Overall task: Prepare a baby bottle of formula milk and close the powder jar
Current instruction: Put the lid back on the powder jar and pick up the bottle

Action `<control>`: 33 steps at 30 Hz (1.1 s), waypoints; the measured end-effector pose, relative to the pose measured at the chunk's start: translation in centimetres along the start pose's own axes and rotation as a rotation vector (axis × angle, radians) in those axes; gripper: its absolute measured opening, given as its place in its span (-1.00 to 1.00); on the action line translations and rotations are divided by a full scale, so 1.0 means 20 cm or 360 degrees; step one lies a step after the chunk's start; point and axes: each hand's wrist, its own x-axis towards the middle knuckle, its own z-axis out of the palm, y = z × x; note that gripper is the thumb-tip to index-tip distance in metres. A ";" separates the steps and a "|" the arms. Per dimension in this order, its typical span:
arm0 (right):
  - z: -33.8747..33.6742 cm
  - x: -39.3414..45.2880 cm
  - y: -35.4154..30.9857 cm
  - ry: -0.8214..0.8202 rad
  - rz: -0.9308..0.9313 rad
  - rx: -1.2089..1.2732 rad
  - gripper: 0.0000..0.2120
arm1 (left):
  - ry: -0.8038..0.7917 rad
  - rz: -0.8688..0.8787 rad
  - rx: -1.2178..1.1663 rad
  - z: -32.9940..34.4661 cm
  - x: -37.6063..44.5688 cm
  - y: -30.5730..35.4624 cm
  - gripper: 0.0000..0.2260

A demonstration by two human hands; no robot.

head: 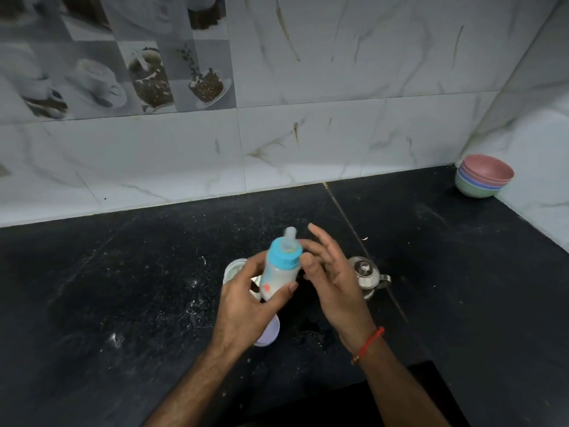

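My left hand [246,306] grips the milk-filled baby bottle [280,268] above the black counter [123,288], teat up. My right hand [331,272] hovers open beside its blue collar. The powder jar [234,268] stands behind, lid off.

The scene is dim, with a cool bluish cast. The tiled wall [308,134] from ten to two o'clock catches the most light, while the black counter [123,288] swallows detail toward seven and five o'clock. Small glints sit on the steel kettle [366,275] near three o'clock. Wide-angle bending curves wall lines at the edges. The picture is soft throughout; the printed tiles at eleven o'clock look smeared.
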 end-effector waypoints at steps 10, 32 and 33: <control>0.17 -0.03 0.61 -0.0423 0.0242 -0.1148 -0.42 | 0.0556 -0.0647 0.0026 -0.34 -0.08 -0.49 -0.50; 0.16 0.05 0.54 0.0081 0.0185 -0.0460 -0.45 | 0.0539 -0.0463 0.0522 -0.33 -0.28 -0.66 0.17; 0.17 0.07 0.50 0.0129 0.0128 -0.0245 -0.44 | 0.0601 -0.0215 0.0544 -0.31 -0.30 -0.61 0.07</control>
